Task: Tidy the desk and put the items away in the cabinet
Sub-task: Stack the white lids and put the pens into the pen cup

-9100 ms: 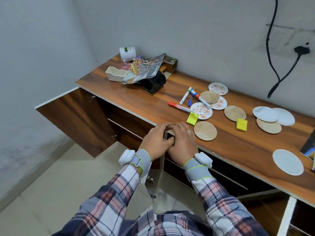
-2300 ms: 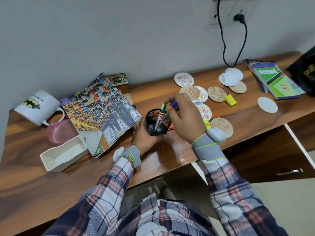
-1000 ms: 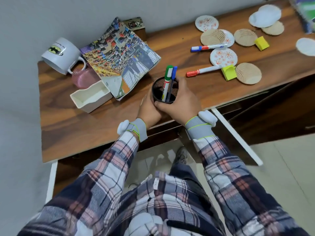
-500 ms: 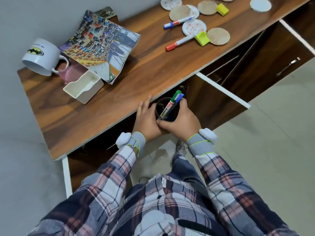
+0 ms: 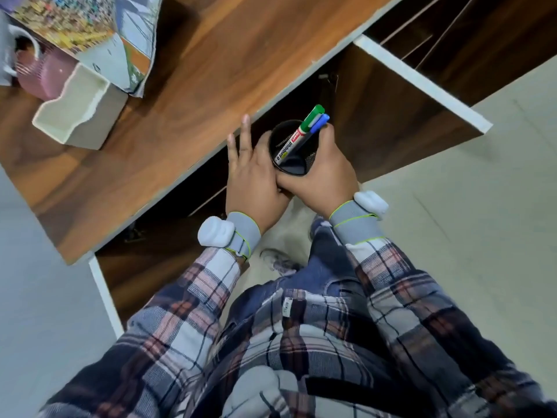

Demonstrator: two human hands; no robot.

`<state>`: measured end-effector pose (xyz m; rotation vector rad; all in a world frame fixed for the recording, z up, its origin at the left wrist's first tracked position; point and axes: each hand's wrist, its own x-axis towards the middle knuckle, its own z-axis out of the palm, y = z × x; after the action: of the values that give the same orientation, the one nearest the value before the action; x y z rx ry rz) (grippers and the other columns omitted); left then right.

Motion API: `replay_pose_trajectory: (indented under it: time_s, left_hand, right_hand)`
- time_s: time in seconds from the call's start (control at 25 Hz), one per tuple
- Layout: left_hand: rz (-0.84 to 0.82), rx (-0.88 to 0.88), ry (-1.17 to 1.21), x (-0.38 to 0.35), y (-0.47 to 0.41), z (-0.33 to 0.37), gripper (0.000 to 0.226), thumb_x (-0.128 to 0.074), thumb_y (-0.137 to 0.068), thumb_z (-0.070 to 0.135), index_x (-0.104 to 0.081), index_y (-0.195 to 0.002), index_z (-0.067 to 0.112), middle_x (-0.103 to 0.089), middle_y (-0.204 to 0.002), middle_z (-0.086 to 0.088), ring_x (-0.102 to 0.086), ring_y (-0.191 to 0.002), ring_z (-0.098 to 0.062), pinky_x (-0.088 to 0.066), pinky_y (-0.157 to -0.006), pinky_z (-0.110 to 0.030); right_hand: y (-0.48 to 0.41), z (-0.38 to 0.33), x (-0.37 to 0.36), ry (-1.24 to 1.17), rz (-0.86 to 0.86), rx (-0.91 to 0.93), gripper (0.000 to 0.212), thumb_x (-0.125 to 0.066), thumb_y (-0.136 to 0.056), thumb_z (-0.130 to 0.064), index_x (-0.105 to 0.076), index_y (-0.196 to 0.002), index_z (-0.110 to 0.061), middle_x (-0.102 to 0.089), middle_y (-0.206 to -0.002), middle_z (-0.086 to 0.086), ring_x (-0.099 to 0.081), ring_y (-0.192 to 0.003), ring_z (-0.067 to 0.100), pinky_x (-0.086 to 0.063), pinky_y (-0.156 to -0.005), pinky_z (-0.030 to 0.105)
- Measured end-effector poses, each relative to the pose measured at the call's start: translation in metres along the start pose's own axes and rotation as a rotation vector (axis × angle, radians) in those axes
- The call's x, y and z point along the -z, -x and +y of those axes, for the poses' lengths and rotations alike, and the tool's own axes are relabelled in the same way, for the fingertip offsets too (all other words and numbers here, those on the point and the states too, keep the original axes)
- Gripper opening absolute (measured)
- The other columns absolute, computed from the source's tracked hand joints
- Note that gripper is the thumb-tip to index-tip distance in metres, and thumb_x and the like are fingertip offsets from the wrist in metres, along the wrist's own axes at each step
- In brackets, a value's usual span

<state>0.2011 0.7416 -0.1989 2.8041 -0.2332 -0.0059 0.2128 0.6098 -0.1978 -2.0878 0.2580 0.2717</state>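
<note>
Pen cup, black mesh, is being held just below the front edge of the desk. At far left a white tray is sitting on the desk. Left hand is pressing the cup's side, fingers straight. Green marker and blue marker are leaning inside. Right hand is gripping it, fingers curled round, beside the open cabinet door.

Base of pen holder behind left hand and right hand; mug and magazine partly off frame
</note>
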Motion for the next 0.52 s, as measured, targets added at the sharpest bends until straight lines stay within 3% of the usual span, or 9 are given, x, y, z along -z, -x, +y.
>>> replay_pose_trajectory:
  time_s: [0.08,0.16,0.24,0.32,0.36,0.44,0.52]
  left_hand:
    - [-0.061,0.109,0.051,-0.007,-0.001,0.009,0.078,-0.069,-0.076,0.024,-0.037,-0.143,0.0,-0.014,-0.157,-0.021,-0.002,-0.149,-0.043,-0.021,-0.117,-0.061]
    - [-0.007,0.115,0.063,-0.019,-0.006,0.016,0.078,-0.066,-0.075,0.028,-0.038,-0.141,-0.003,-0.007,-0.152,-0.013,-0.003,-0.146,-0.048,-0.026,-0.115,-0.061]
    - [-0.116,0.118,0.064,-0.033,-0.01,0.016,0.081,-0.055,-0.076,0.037,-0.037,-0.143,-0.003,-0.014,-0.151,-0.013,-0.005,-0.146,-0.044,-0.019,-0.118,-0.057]
    - [-0.315,0.191,0.144,-0.043,-0.01,0.013,0.085,-0.054,-0.079,0.039,-0.026,-0.15,0.002,-0.032,-0.152,-0.016,-0.022,-0.146,-0.038,-0.016,-0.121,-0.051]
    - [-0.375,0.23,0.185,-0.049,-0.008,0.008,0.087,-0.059,-0.08,0.037,-0.022,-0.152,0.005,-0.04,-0.149,-0.015,-0.034,-0.141,-0.036,-0.024,-0.118,-0.048]
    - [-0.418,0.262,0.236,-0.056,-0.003,0.002,0.09,-0.064,-0.079,0.035,-0.018,-0.152,0.013,-0.053,-0.139,-0.012,-0.053,-0.122,-0.035,-0.045,-0.095,-0.041]
    - [-0.424,0.275,0.247,-0.058,0.002,-0.003,0.09,-0.065,-0.078,0.036,-0.016,-0.152,0.019,-0.058,-0.133,-0.009,-0.06,-0.11,-0.036,-0.047,-0.078,-0.037]
  right_hand:
    - [-0.007,0.008,0.004,0.01,-0.016,0.009,0.077,-0.077,-0.057,-0.059,-0.038,-0.118,-0.034,-0.064,-0.111,-0.013,-0.064,-0.095,0.016,-0.043,-0.066,0.026]
    - [-0.017,0.017,0.009,0.013,-0.047,-0.007,0.08,-0.078,-0.059,-0.057,-0.039,-0.123,-0.031,-0.064,-0.114,-0.011,-0.066,-0.097,0.02,-0.052,-0.073,0.033]
    - [-0.027,0.03,0.008,0.034,-0.059,-0.027,0.081,-0.077,-0.06,-0.058,-0.039,-0.126,-0.032,-0.064,-0.113,-0.01,-0.066,-0.096,0.021,-0.054,-0.075,0.037]
    - [-0.029,0.039,0.004,0.072,-0.066,-0.022,0.079,-0.074,-0.06,-0.058,-0.039,-0.126,-0.033,-0.064,-0.109,-0.011,-0.065,-0.091,0.02,-0.051,-0.07,0.033]
    - [-0.029,0.044,0.0,0.076,-0.077,-0.026,0.078,-0.073,-0.06,-0.059,-0.039,-0.126,-0.033,-0.064,-0.107,-0.011,-0.065,-0.089,0.02,-0.049,-0.067,0.031]
    - [-0.026,0.052,-0.005,0.072,-0.086,-0.032,0.079,-0.07,-0.06,-0.062,-0.038,-0.126,-0.032,-0.063,-0.105,-0.011,-0.064,-0.087,0.019,-0.043,-0.063,0.027]
    - [-0.021,0.058,-0.013,0.07,-0.073,-0.048,0.079,-0.069,-0.059,-0.062,-0.038,-0.124,-0.031,-0.063,-0.102,-0.011,-0.063,-0.084,0.019,-0.04,-0.062,0.026]
